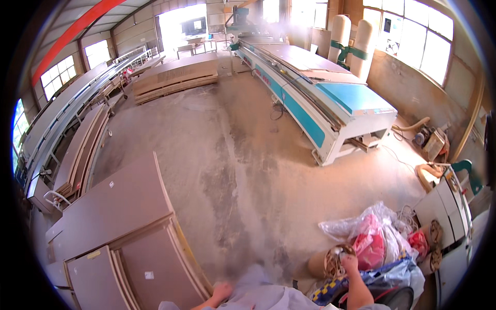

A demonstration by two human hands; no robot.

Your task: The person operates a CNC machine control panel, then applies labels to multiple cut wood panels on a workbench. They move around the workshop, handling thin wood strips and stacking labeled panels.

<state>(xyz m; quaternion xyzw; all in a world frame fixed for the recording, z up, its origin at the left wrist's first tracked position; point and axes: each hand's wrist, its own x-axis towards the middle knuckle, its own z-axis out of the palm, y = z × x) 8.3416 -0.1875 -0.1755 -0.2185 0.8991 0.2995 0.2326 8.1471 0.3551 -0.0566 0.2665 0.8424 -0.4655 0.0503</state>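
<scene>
My right hand (pixel 350 263) is at the lower right, its fingers closed at a brown, basket-like bundle (pixel 333 262) with tangled strands at its opening. What the fingers hold there is too small to make out. Beneath my right forearm lies a blue and yellow checkered piece (pixel 325 290). Clear plastic bags, one with a red bag (pixel 369 243) inside, heap up just beyond that hand. Low in the middle, my left hand (pixel 222 291) is beside my grey clothing, close to the edge of stacked brown panels (pixel 155 253). Its fingers are too indistinct to read.
A long white and teal machine (pixel 305 116) runs away at the right. More flat boards (pixel 175 77) are stacked ahead, and others (pixel 82 150) stand along the left. A grey cabinet (pixel 444 206) and hoses (pixel 426 175) are at the right. Concrete floor (pixel 243 181) lies between.
</scene>
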